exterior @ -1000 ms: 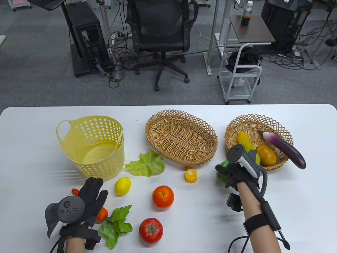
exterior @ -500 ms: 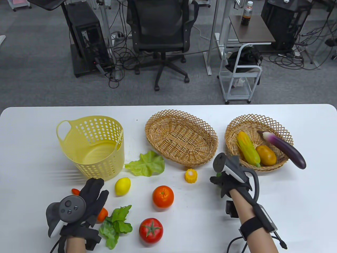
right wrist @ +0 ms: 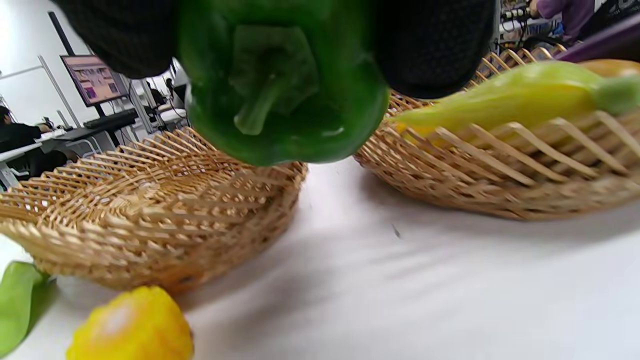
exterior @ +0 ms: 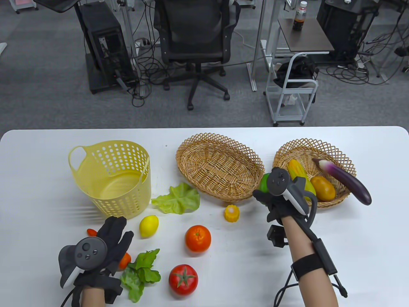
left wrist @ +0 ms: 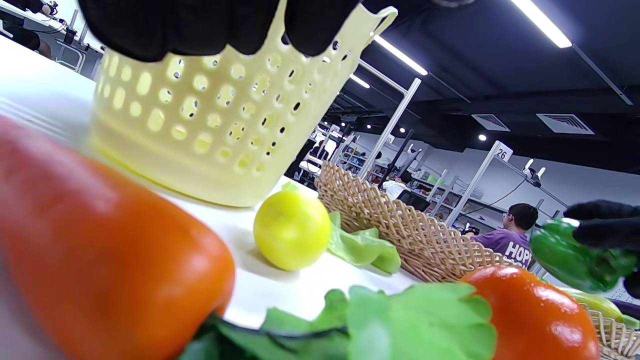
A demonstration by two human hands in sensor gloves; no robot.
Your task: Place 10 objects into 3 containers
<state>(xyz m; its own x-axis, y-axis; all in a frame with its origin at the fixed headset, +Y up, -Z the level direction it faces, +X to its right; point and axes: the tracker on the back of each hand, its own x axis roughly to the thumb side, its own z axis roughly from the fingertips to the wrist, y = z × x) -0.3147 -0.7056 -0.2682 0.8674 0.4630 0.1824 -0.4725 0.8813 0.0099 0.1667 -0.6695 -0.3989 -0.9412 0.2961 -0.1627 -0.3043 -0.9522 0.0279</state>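
Carrying the green pepper (exterior: pixel 264 183) well means, in my judgement, lifting it clear of the wicker rim before I let go, then setting it low into whichever basket I choose. From the table view, my right hand (exterior: pixel 281 195) grips the pepper in the gap between the oval wicker basket (exterior: pixel 220 166) and the round wicker basket (exterior: pixel 314 172), just right of the oval one's near corner. My left hand (exterior: pixel 102 252) rests with fingers spread over an orange carrot (exterior: pixel 124 259), well left of and nearer me than the oval basket; whether it holds anything I cannot tell. The oval basket holds nothing; the round one, to its right, carries a corn cob (exterior: pixel 298 176), a yellow-orange fruit (exterior: pixel 322 188) and an eggplant (exterior: pixel 346 180) lying across its rim. The yellow plastic basket (exterior: pixel 110 176), to the oval basket's left, also looks bare inside. From the left wrist view, a lemon (left wrist: pixel 292 232) sits before the yellow plastic basket (left wrist: pixel 215 125), the oval basket (left wrist: pixel 400 230) beyond it. From the right wrist view, gloved fingers (right wrist: pixel 430 45) clamp the pepper (right wrist: pixel 280 85), stem towards the camera, above the table between both baskets, a corn piece (right wrist: pixel 130 325) in front of the oval one.
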